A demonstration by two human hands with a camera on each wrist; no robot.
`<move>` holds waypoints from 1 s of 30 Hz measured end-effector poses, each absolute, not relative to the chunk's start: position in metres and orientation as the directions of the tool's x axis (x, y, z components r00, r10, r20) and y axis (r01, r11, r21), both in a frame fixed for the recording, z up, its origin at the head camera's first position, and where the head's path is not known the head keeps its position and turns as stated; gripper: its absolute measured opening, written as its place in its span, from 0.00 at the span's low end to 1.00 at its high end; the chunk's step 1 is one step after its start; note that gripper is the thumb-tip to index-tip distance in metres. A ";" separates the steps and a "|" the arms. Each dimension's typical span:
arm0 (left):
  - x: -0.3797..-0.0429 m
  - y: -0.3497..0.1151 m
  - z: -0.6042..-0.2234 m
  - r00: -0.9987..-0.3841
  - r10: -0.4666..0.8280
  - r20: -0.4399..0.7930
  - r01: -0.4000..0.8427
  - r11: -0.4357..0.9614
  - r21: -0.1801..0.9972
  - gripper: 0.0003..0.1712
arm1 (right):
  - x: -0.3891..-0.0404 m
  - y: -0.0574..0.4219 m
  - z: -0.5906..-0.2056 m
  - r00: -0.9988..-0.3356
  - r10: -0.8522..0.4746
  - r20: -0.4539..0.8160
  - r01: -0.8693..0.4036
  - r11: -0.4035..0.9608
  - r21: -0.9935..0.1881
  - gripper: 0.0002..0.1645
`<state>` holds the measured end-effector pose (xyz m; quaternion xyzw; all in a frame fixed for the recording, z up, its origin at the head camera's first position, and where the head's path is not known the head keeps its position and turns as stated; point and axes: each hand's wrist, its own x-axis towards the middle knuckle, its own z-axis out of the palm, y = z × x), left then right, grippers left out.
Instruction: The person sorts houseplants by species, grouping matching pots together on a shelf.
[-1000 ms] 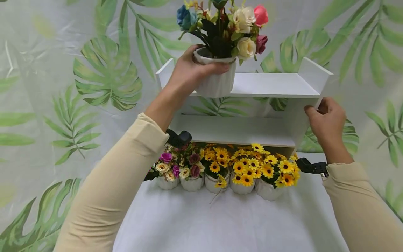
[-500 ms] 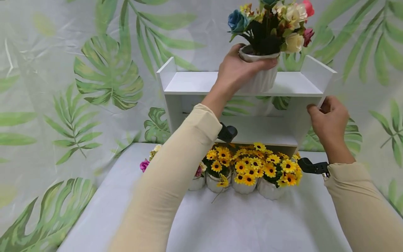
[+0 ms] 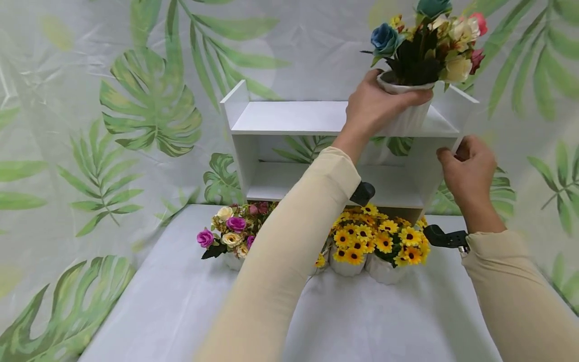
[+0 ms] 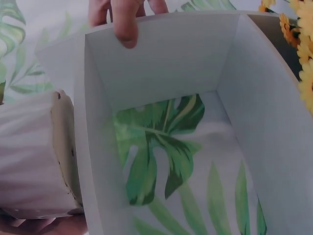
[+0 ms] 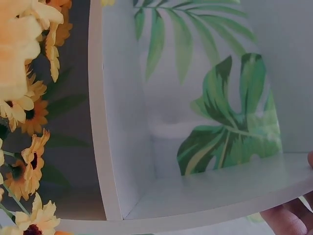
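Note:
My left hand (image 3: 373, 108) grips a white ribbed flower pot (image 3: 407, 118) holding artificial roses (image 3: 420, 50) in blue, cream, pink and dark red. It is at the right end of the top board of a white shelf unit (image 3: 289, 118). In the left wrist view the pot's base (image 4: 63, 147) lies close along the board's edge; I cannot tell if they touch. My right hand (image 3: 472, 163) pinches the front edge of the unit's right side panel, thumb inside. Its fingers (image 5: 288, 220) show at the corner of the right wrist view.
Potted yellow daisies (image 3: 357, 236) stand in a row before the shelf unit on the white-covered table (image 3: 362, 322). Left of them are purple and cream roses (image 3: 232, 231). My left sleeve (image 3: 289, 241) hides some pots. A leaf-print backdrop (image 3: 154, 100) hangs behind.
My left hand has carried the rose pot rightward above the top board, from its left half to its right end. My right hand has stayed on the side panel.

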<state>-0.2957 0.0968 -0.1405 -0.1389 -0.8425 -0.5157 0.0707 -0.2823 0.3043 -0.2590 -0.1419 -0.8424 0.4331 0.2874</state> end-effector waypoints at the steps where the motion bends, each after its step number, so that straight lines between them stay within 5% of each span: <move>1: -0.296 0.098 -0.141 -0.954 0.156 0.256 0.299 0.438 0.848 0.55 | -0.282 0.304 -0.259 -0.796 0.486 0.361 -0.012 0.583 -0.812 0.27; 12: -0.298 0.105 -0.144 -0.950 0.171 0.260 0.310 0.444 0.841 0.53 | -0.279 0.297 -0.260 -0.778 0.495 0.386 -0.028 0.587 -0.809 0.28; 17: -0.301 0.109 -0.150 -0.941 0.170 0.291 0.336 0.399 0.853 0.44 | -0.277 0.291 -0.260 -0.769 0.495 0.405 -0.038 0.597 -0.802 0.27; 23: -0.300 0.117 -0.155 -0.959 0.097 0.267 0.282 0.441 0.852 0.47 | -0.275 0.289 -0.260 -0.761 0.490 0.424 -0.051 0.607 -0.793 0.24; 30: -0.300 0.120 -0.153 -0.944 0.160 0.287 0.328 0.441 0.835 0.49 | -0.272 0.289 -0.258 -0.765 0.489 0.420 -0.048 0.607 -0.793 0.24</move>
